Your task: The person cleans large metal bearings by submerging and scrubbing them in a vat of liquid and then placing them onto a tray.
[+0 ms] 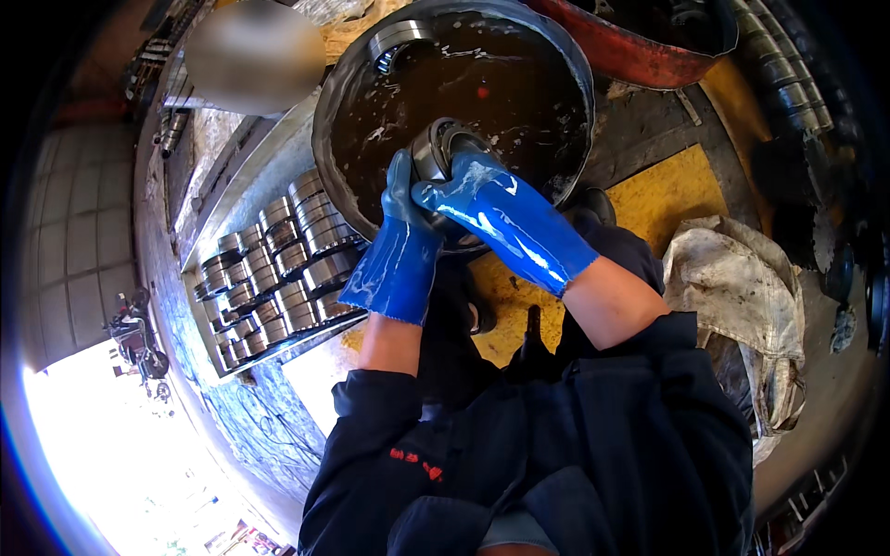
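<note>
Both my hands wear wet, shiny blue rubber gloves. Together they grip a steel bearing ring over the near part of a round metal tub of dark brown liquid. My left hand wraps the ring's left side, thumb upward. My right hand closes on it from the right, its fingers partly hidden behind the ring. A second bearing sits at the tub's far left rim, rollers showing inside it. Foam flecks and a small red spot float on the liquid.
Left of the tub, a tray holds rows of stacked shiny bearing rings. A red curved metal band stands at the far right. A dirty whitish sack lies on the right, beside a yellow floor patch. A motorcycle stands far left.
</note>
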Available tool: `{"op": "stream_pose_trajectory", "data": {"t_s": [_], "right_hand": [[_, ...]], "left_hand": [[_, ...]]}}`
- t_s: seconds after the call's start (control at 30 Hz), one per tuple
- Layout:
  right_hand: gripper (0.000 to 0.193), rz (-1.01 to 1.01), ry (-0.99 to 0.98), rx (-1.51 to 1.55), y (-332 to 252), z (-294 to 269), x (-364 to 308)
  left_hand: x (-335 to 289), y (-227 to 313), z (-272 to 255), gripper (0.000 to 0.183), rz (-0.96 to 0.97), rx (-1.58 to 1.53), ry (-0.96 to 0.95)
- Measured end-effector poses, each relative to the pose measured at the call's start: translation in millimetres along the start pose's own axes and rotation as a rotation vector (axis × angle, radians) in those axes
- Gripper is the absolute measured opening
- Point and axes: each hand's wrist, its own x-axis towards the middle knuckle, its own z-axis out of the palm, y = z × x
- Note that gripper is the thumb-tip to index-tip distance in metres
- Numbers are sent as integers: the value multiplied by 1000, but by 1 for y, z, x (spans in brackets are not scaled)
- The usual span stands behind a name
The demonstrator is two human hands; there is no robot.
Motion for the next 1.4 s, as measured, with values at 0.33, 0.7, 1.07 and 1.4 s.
{"op": "stream_pose_trajectory", "data": {"t_s": [0.33, 0.7, 1.07, 1.4], "right_hand": [[51, -292, -55, 114, -3, 11, -26], [37, -181, -90, 62, -44, -13, -58], [37, -224, 11, 67, -36, 9, -70], [40, -232, 14, 78, -43, 16, -72]], "left_hand": [[26, -38, -50, 57, 482, 280, -296], [15, -32, -24, 55, -155, -507, -296], [-5, -36, -17, 60, -174, -480, -421], [18, -36, -14, 59, -145, -521, -431]]}}
